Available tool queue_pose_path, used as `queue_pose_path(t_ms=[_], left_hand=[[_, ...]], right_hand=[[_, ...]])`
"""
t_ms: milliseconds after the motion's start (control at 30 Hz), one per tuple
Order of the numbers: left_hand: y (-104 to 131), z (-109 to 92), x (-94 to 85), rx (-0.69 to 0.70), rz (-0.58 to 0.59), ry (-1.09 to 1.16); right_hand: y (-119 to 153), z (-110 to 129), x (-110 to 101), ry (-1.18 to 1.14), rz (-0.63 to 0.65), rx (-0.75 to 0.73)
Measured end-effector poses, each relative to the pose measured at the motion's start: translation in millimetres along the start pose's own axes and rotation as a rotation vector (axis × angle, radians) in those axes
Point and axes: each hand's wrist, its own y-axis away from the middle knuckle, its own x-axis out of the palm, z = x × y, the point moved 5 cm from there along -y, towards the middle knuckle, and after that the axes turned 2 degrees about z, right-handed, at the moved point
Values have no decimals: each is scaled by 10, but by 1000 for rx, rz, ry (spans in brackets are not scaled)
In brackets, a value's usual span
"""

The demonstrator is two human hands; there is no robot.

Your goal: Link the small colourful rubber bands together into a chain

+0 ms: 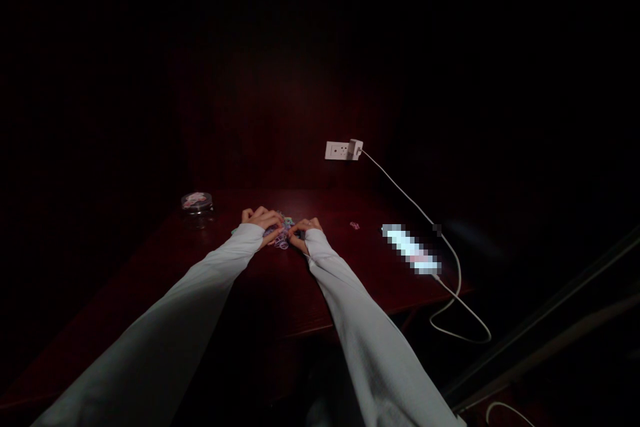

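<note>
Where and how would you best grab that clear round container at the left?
Probably grip the container around its round side, near the top, coming from the right with the left hand: it seems to stand upright, and that hand is the nearer one.

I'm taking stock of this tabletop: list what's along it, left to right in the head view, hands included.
Clear jar, left hand, pile of small loops, right hand, pink loops, lit phone.

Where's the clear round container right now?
Head view, left side: the clear round container stands on the dark red table, left of the left hand.
</note>
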Motion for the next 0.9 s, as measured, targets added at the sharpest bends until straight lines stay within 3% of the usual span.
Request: queue_pose_path(t_ms=[900], left_hand=[[15,-52,7,40,-6,9]], right_hand=[[5,33,-47,-32,-34,-10]])
